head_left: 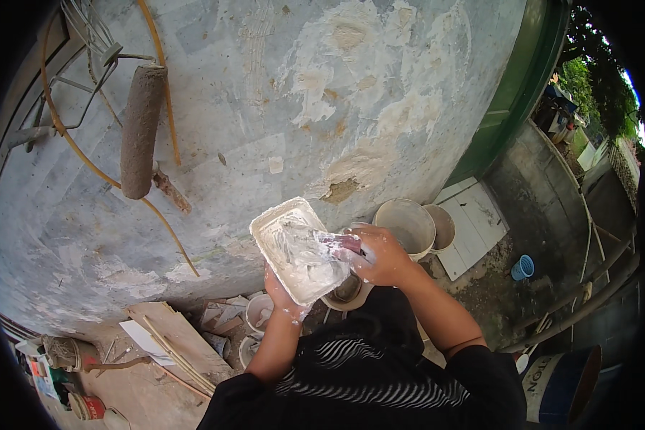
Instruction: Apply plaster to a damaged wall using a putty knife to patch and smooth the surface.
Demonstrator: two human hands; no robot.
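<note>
A rectangular cream tub is tilted in front of my chest, its inside smeared with white paste. My left hand grips it from beneath and along its lower left side; most of those fingers are hidden under it. My right hand is closed around the reddish-brown handle of a putty knife, which reaches over the tub's right side into the paste. The blade itself is coated and hard to make out. White smears mark both hands and the handle.
Ahead stands a patchy grey wall with a chipped hole. A paint roller hangs at left beside a yellowish hose. Buckets stand by the wall, near a green door. Boards lie lower left; a blue cup is right.
</note>
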